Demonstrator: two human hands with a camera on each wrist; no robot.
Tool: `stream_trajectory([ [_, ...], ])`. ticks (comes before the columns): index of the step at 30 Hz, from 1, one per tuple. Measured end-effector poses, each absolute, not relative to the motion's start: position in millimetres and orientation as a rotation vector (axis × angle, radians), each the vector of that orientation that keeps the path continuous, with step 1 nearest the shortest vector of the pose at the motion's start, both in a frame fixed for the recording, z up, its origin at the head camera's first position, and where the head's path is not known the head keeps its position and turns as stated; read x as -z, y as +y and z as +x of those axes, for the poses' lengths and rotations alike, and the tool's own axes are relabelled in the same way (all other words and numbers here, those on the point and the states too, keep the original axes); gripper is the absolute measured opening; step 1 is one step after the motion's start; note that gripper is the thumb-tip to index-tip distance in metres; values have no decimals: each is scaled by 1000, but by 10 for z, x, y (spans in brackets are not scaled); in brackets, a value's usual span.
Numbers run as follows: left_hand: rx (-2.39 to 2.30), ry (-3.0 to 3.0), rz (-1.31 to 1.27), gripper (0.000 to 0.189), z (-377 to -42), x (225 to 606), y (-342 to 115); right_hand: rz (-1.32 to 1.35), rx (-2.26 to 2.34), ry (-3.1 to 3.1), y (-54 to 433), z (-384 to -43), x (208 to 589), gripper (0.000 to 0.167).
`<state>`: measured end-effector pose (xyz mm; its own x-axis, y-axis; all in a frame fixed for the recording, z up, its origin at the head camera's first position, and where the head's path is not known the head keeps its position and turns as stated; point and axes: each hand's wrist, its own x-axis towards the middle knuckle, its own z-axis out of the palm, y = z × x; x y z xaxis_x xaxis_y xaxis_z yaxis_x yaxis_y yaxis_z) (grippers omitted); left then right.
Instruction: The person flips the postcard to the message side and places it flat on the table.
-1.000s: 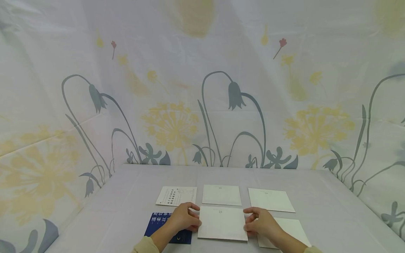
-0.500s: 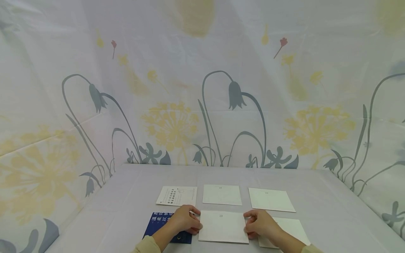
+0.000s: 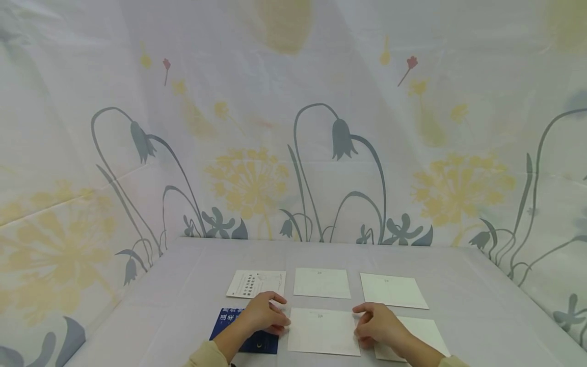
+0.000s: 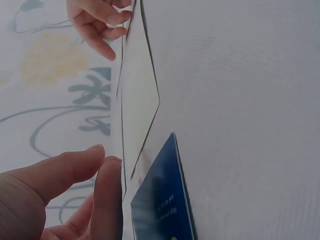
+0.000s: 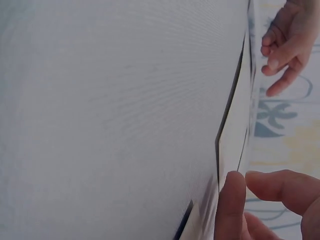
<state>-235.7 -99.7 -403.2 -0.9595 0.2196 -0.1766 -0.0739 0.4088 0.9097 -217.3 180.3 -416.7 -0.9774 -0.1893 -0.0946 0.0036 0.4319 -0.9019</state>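
A whitish card [image 3: 323,334] with a tiny mark near its top edge lies flat on the table at the front middle. My left hand [image 3: 266,316] hovers by its left edge, partly over a dark blue card [image 3: 261,344] with white characters and a small yellow moon. A gap shows between its fingertips and the white card in the left wrist view. At the card's right edge my right hand [image 3: 379,325] has its fingers loosely bent, holding nothing. Beneath that hand another pale card [image 3: 424,331] is partly covered.
In the back row lie a card printed with dark characters [image 3: 257,284], a plain whitish card [image 3: 321,283] and a second plain one [image 3: 394,290]. A flowered cloth [image 3: 293,168] hangs behind the pale-covered table [image 3: 458,285].
The middle white card has moved slightly toward me and dropped flat onto the table. Both hands have let it go; the left hand has drawn a little away to the left.
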Motion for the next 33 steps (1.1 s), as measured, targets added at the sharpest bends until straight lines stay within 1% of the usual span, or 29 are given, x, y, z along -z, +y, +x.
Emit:
stream_trajectory([
  [4,-1586,2390,156,43,-2388,4027,-1086,-180,1588,2510,1793,-2196,4132,45],
  [12,-1605,2400,316,47,-2473,4020,-1266,-299,1678,2443,1718,-2250,4071,45],
  [20,-1551,2465,452,49,-2585,4037,-1447,-324,1706,2469,1566,-2332,4087,44],
  [33,-1470,2555,677,49,-2747,4036,-1757,-435,1773,2491,1306,-2437,4087,40],
])
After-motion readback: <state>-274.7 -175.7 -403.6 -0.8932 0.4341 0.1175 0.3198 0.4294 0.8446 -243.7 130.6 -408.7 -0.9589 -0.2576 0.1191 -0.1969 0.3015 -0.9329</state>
